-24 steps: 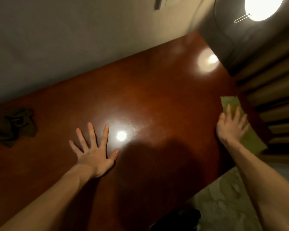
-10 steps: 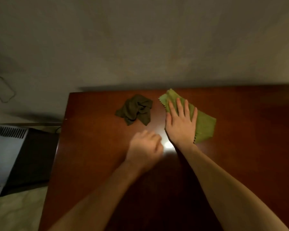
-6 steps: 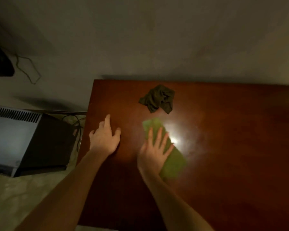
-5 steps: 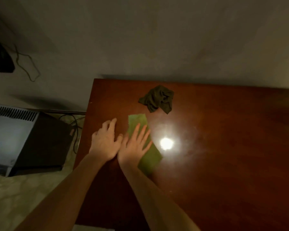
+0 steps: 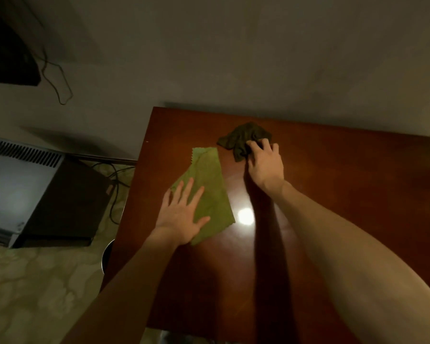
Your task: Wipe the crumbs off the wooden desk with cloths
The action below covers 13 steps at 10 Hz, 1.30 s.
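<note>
Your flat light-green cloth (image 5: 209, 184) lies near the left edge of the glossy red-brown wooden desk (image 5: 333, 194), pressed under your left hand (image 5: 181, 217), fingers straight and spread, probably so the whole palm drives it. Farther back, your right hand (image 5: 265, 165) curls its fingers onto the crumpled dark-olive cloth (image 5: 241, 139), apparently gathering a second wiper.

The reddish-brown wooden desk (image 5: 333, 194) was glossy. A light green cloth (image 5: 209, 184) with a zigzag edge lay spread flat near its left end, under the flat left hand (image 5: 181, 217). Just beside it, nearer the wall, a dark green cloth (image 5: 243, 137) sat crumpled, gripped by the right hand (image 5: 265, 165).
</note>
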Each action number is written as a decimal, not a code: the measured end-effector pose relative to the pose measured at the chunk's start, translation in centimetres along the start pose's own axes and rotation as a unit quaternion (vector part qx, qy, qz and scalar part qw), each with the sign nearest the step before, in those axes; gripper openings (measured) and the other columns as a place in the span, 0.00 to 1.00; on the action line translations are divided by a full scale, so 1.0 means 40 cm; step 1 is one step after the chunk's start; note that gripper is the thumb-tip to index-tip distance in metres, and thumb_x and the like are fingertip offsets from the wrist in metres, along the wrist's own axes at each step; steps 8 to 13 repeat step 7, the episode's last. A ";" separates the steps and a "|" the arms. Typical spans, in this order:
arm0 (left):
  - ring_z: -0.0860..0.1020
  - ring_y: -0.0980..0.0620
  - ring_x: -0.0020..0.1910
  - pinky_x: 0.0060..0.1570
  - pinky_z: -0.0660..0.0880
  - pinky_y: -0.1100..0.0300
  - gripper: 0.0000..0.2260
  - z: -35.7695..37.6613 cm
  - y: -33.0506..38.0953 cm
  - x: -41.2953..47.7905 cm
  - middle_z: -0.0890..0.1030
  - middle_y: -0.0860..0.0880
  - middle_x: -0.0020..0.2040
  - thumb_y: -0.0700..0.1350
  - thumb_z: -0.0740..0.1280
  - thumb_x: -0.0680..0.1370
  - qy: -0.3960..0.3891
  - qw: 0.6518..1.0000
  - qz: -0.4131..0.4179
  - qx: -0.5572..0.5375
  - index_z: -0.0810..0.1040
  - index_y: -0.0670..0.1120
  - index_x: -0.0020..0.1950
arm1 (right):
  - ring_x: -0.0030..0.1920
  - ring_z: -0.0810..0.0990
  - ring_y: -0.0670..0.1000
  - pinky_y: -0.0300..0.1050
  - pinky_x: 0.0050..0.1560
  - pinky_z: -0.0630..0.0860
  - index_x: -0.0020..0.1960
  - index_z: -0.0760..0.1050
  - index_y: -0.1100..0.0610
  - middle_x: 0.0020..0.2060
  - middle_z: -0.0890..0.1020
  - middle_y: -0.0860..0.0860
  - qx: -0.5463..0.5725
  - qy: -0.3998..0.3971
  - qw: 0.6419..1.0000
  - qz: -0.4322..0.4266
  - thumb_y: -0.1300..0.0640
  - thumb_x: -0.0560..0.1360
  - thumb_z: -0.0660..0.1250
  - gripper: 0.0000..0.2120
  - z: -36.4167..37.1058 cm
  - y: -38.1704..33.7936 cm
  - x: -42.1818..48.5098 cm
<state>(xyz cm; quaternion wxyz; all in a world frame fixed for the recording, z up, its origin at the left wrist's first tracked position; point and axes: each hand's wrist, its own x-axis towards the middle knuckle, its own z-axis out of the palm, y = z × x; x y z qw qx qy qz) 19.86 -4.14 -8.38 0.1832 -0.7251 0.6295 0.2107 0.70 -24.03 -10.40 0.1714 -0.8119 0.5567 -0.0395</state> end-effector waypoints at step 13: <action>0.52 0.45 0.84 0.81 0.51 0.45 0.37 -0.059 -0.014 0.058 0.45 0.47 0.86 0.61 0.57 0.83 0.065 0.998 -0.028 -0.005 0.42 0.52 0.86 | 0.67 0.73 0.65 0.59 0.67 0.73 0.77 0.70 0.55 0.70 0.73 0.58 0.121 -0.131 0.982 -0.060 0.57 0.77 0.59 0.28 -0.001 -0.099 -0.208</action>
